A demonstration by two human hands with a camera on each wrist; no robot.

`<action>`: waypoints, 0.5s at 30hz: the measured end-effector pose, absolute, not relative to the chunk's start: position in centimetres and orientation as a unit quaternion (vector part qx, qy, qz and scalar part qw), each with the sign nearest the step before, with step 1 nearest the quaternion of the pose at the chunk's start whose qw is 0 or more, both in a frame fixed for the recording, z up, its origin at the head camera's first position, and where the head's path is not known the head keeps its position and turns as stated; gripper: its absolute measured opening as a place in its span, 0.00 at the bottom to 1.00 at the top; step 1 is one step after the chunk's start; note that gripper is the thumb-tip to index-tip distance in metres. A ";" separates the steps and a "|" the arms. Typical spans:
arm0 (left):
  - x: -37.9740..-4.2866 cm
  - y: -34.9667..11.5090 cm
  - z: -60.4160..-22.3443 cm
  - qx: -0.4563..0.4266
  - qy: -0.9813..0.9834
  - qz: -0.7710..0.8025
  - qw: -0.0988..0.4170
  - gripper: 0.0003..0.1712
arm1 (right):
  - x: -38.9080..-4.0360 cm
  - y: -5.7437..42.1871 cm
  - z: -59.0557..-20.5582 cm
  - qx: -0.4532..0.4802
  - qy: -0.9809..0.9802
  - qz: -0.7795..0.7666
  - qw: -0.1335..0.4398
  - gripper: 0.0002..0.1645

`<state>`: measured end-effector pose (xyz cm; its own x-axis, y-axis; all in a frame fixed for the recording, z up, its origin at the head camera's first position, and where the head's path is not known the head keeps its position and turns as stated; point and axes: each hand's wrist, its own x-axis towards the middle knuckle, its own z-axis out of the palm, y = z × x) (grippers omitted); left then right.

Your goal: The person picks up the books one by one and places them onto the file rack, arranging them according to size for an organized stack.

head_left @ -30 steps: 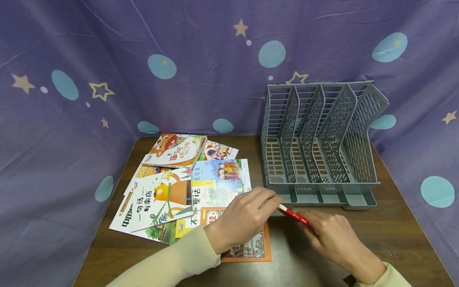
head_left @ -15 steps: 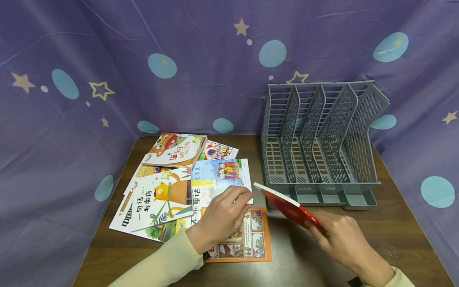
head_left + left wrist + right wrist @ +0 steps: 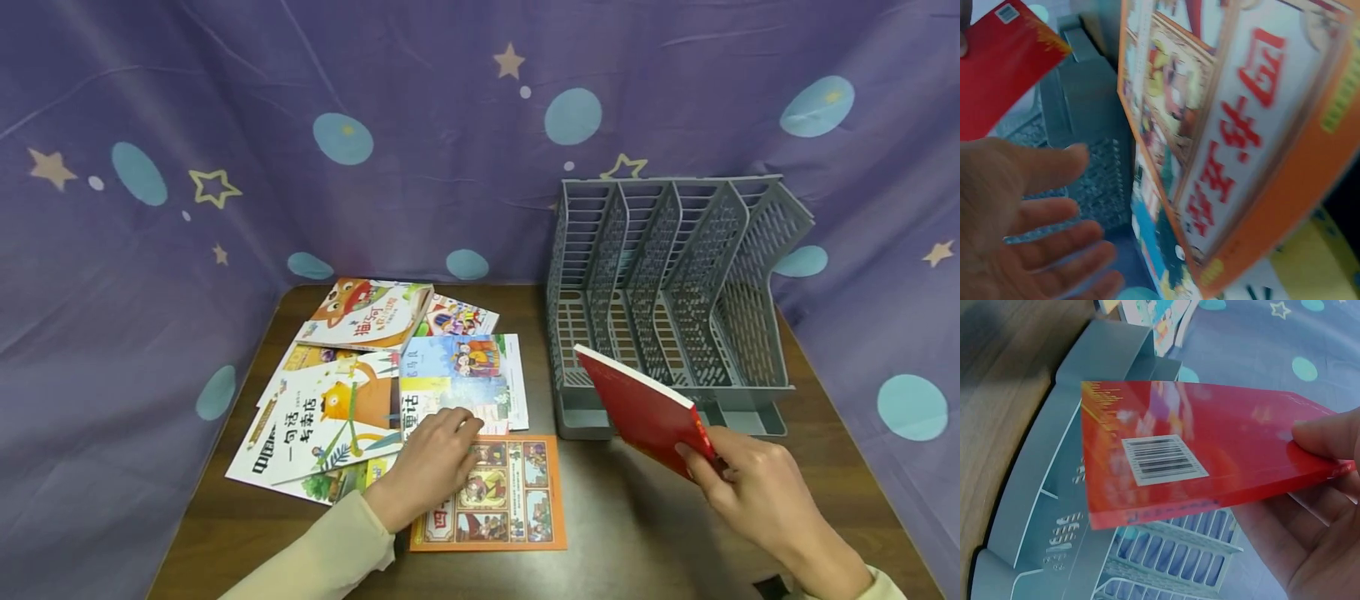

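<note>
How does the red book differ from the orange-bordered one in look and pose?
Pose: the red book is held tilted above the table by the right hand, while the orange-bordered book lies flat.

Look: the red book's visible cover is mostly red with a white barcode label; the orange-bordered book's shows framed pictures and large red characters.

Shared: both are rectangular and closed.

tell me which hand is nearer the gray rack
Right. The right hand holds the red book in front of the gray rack; the left hand is farther off, near the orange book.
</note>
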<state>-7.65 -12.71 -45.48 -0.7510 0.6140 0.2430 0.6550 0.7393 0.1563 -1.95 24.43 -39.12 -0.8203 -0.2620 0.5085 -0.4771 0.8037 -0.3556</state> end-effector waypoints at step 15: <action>-7.6 -14.5 -47.4 -0.299 -0.953 -0.050 0.014 0.42 | -2.8 26.2 -38.5 0.156 -0.896 0.296 0.291 0.20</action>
<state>-7.57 -14.52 -47.40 -0.8211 0.5679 0.0574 0.5708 0.8165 0.0864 -2.80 26.22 -38.52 -0.7814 -0.1077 0.6147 -0.4523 0.7764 -0.4389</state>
